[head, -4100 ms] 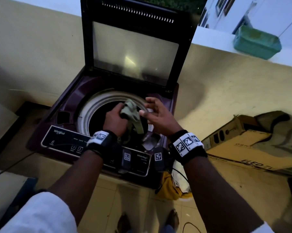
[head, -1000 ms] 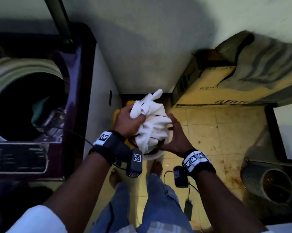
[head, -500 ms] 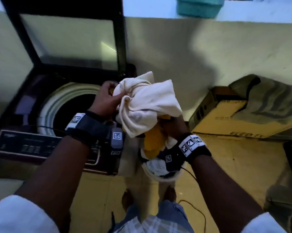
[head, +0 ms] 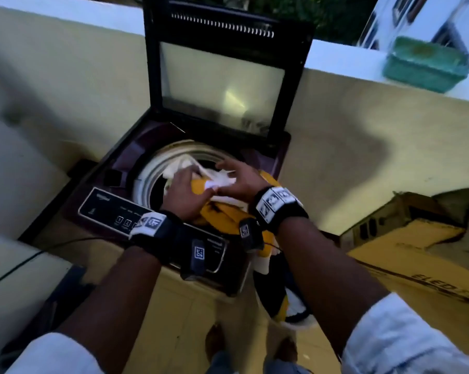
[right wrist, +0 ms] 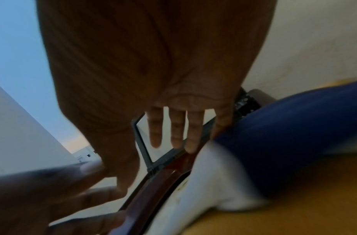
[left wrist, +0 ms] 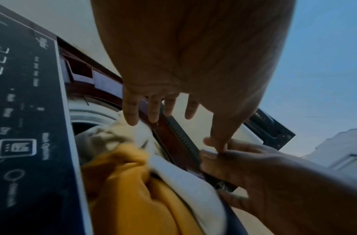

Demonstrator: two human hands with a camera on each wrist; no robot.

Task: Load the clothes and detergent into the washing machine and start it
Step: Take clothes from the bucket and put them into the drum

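The maroon top-load washing machine (head: 106, 211) stands with its lid (head: 222, 76) raised. A bundle of cream cloth (head: 179, 163) and yellow cloth (head: 222, 211) lies across the drum rim (head: 147, 179), partly inside and partly over the right front edge. My left hand (head: 186, 194) presses flat on the bundle and my right hand (head: 241, 179) rests beside it. In the left wrist view the fingers (left wrist: 131, 111) are straight above the cream and yellow cloth (left wrist: 133, 182). The right wrist view shows straight fingers (right wrist: 175, 130) over white cloth (right wrist: 214, 182) and blue cloth (right wrist: 294, 135).
A white-rimmed basket (head: 295, 323) with more clothes sits on the floor by the machine's right side, under my right arm. A cardboard box (head: 416, 252) lies to the right. A green tub (head: 425, 63) rests on the parapet wall behind.
Both hands have carried the cream and yellow bundle from above the basket left to the drum opening and lowered it. The gripping fingers have straightened onto the cloth.
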